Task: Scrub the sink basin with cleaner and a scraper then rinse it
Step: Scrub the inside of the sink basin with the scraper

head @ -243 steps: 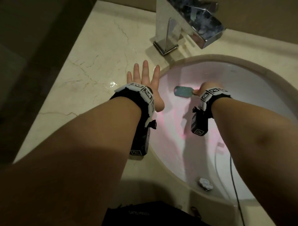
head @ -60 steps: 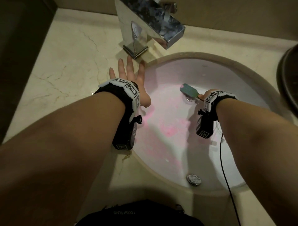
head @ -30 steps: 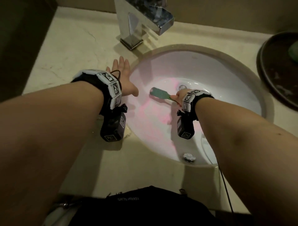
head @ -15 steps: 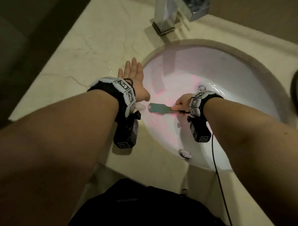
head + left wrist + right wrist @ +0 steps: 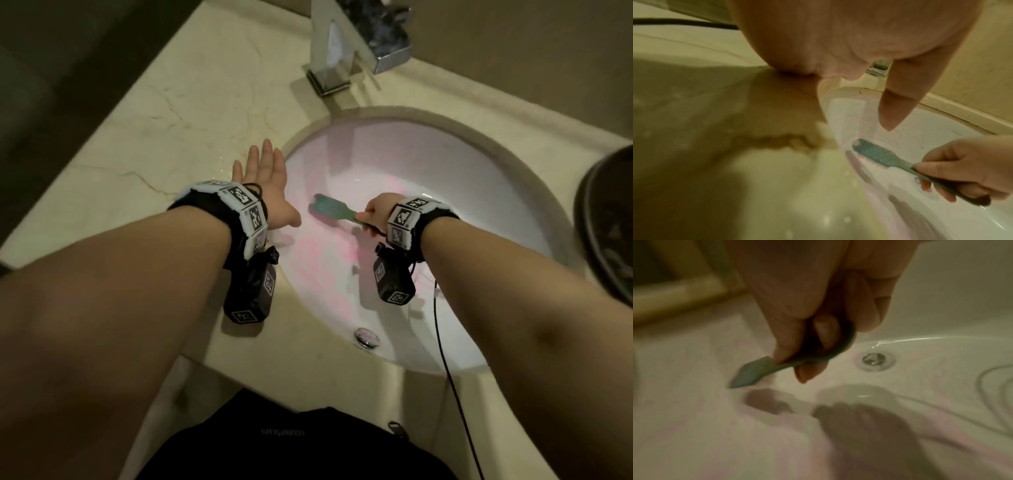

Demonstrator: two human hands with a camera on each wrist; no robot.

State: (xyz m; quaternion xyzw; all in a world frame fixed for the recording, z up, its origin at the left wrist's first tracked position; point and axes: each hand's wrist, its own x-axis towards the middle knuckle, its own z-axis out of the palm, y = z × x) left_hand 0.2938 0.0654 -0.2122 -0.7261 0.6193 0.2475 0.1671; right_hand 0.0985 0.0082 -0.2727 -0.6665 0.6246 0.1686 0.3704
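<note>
The white oval sink basin (image 5: 445,178) is smeared with pink cleaner (image 5: 329,260) on its left and near wall. My right hand (image 5: 375,212) grips the handle of a teal flat scraper (image 5: 330,210), whose blade lies against the left basin wall. The left wrist view shows the scraper (image 5: 877,156) held in curled fingers (image 5: 962,162); in the right wrist view its tip (image 5: 748,376) touches the basin. My left hand (image 5: 263,185) rests flat with straight fingers on the counter at the basin's left rim.
A chrome faucet (image 5: 346,51) stands at the back of the beige marble counter (image 5: 171,120). A drain (image 5: 873,359) sits in the basin bottom and an overflow fitting (image 5: 365,336) on the near wall. A dark round dish (image 5: 609,222) is at the right edge. A black cable (image 5: 445,359) hangs from my right wrist.
The scraper has swept across the left basin wall, first toward me and left, now slightly back up. My left hand has stayed flat on the rim. The view has shifted.
</note>
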